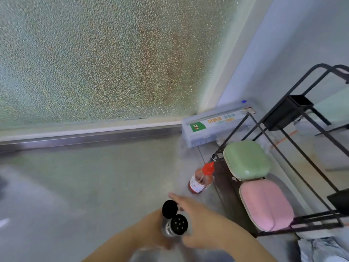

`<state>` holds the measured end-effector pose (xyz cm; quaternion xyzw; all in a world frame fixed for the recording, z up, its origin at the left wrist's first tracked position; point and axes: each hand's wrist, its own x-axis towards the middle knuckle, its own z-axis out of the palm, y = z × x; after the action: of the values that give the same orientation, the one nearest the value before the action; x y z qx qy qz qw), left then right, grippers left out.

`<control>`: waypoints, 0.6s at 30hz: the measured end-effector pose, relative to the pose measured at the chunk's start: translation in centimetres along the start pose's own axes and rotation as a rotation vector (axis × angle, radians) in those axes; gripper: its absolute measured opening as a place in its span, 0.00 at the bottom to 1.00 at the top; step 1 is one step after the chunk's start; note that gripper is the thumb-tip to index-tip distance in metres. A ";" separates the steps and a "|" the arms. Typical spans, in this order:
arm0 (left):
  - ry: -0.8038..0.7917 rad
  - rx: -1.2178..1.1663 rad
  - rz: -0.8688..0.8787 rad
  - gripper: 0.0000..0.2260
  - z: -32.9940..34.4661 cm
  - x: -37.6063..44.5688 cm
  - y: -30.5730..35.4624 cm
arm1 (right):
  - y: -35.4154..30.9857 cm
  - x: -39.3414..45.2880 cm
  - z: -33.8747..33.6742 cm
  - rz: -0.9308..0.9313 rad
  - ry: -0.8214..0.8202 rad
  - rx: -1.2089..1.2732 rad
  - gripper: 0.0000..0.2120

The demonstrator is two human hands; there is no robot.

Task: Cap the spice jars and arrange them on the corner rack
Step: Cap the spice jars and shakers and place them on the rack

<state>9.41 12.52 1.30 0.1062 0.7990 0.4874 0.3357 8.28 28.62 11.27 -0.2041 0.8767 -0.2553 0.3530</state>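
A clear spice jar (170,226) with a black shaker top stands low in the middle of the view. Its black flip cap (169,208) is hinged open, showing the holes. My left hand (151,230) wraps around the jar's body from the left. My right hand (196,220) hovers at the jar's right side with fingers spread, one finger stretched past the open cap. A bottle of red sauce with a red cap (201,179) stands on the counter next to the black wire corner rack (268,121).
A green pad (247,159) and a pink pad (266,205) lie on the rack's lower shelf. A long plastic-wrap box (217,123) sits against the frosted window (94,59). Crumpled light cloth (324,250) shows at the bottom right. The counter (85,186) stretches left.
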 end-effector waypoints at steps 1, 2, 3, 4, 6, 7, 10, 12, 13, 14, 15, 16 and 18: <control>0.009 0.038 -0.017 0.35 0.4 0.2 0.1 | 0.2 0.3 0.2 -0.010 -0.020 -0.017 0.43; 0.036 0.066 -0.032 0.34 0.8 0.4 0.2 | 0.6 0.6 0.6 -0.020 -0.034 -0.044 0.45; 0.074 0.064 -0.052 0.33 1.0 0.5 0.3 | 0.9 1.0 0.9 -0.034 -0.035 -0.072 0.46; 0.110 0.050 -0.064 0.30 1.0 0.5 0.4 | 1.2 1.3 1.3 -0.050 -0.020 -0.095 0.45; 0.146 -0.012 -0.048 0.21 0.6 0.3 1.0 | 1.5 1.8 1.7 -0.067 0.056 -0.079 0.42; 0.148 -0.076 -0.025 0.19 0.2 0.0 1.2 | 1.3 2.0 1.6 -0.071 0.101 -0.038 0.40; 0.181 -0.301 0.031 0.19 -2.3 -1.6 1.8 | -0.4 2.2 0.1 -0.109 0.198 0.201 0.32; 0.166 -0.449 0.076 0.16 -4.8 -3.1 2.4 | -2.4 2.5 -1.5 -0.130 0.202 0.347 0.26; 0.142 -0.474 0.098 0.16 -6.2 -4.1 2.9 | -3.4 2.8 -2.4 -0.160 0.188 0.382 0.26; 0.117 -0.470 0.121 0.15 -7.6 -5.1 3.5 | -4.4 3.2 -3.2 -0.207 0.167 0.394 0.28; 0.093 -0.463 0.148 0.14 -9.0 -6.3 4.2 | -5.6 3.7 -3.9 -0.258 0.131 0.398 0.32; 0.076 -0.457 0.179 0.12 -10.4 -7.5 4.9 | -6.9 4.2 -4.6 -0.305 0.081 0.397 0.38; 0.053 -0.456 0.240 0.12 -12.8 -10.0 6.2 | -9.8 5.1 -5.7 -0.396 -0.029 0.413 0.43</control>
<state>7.76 1.62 14.74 0.1090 0.6585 0.6941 0.2697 2.46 19.89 18.00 -0.2988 0.7440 -0.4894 0.3431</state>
